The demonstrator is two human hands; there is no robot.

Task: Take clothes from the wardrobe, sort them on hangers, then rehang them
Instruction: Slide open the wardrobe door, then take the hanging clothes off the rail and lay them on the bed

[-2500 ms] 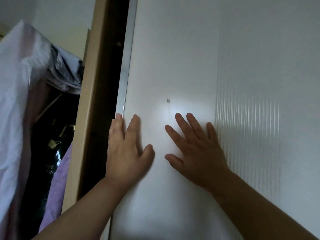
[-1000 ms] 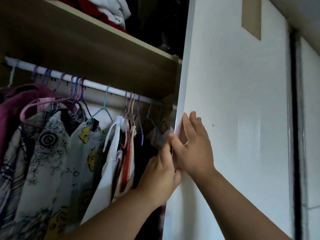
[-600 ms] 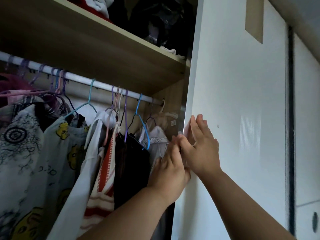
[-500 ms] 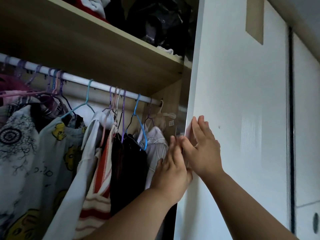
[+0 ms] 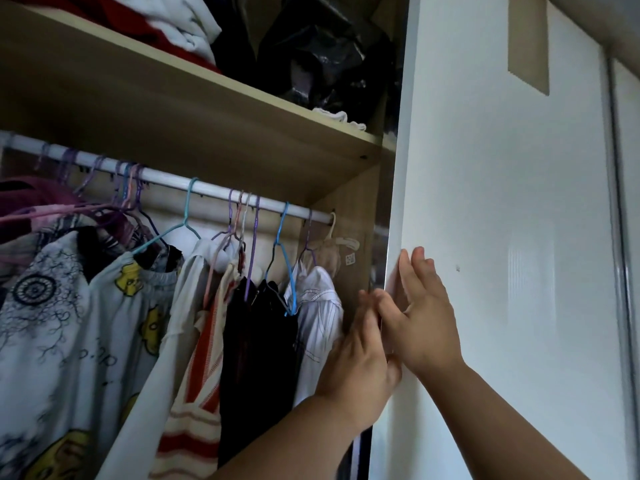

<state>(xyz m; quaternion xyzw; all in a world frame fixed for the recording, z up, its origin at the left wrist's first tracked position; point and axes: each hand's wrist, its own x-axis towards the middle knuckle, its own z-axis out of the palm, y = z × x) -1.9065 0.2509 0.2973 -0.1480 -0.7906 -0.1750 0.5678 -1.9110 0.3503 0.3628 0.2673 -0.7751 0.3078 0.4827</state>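
The wardrobe stands open on the left, with a white rail [image 5: 207,188] under a wooden shelf. Several clothes hang from it on coloured wire hangers: a white patterned garment [image 5: 69,327], a striped orange and cream top [image 5: 201,358], a dark garment [image 5: 256,344] and a white shirt [image 5: 318,313] on a blue hanger [image 5: 282,251]. My left hand [image 5: 360,362] presses flat against the edge of the white sliding door [image 5: 502,237]. My right hand [image 5: 422,313] lies flat on the door's front, fingers at its edge. Neither hand holds anything.
The wooden shelf [image 5: 194,109] above the rail carries folded red and white cloth [image 5: 166,26] and a black plastic bag [image 5: 318,53]. A second door panel with a metal frame [image 5: 623,237] lies at the far right.
The door has slid further right under both hands, uncovering more of the rail and the clothes at its right end. My hands stayed at the door's edge.
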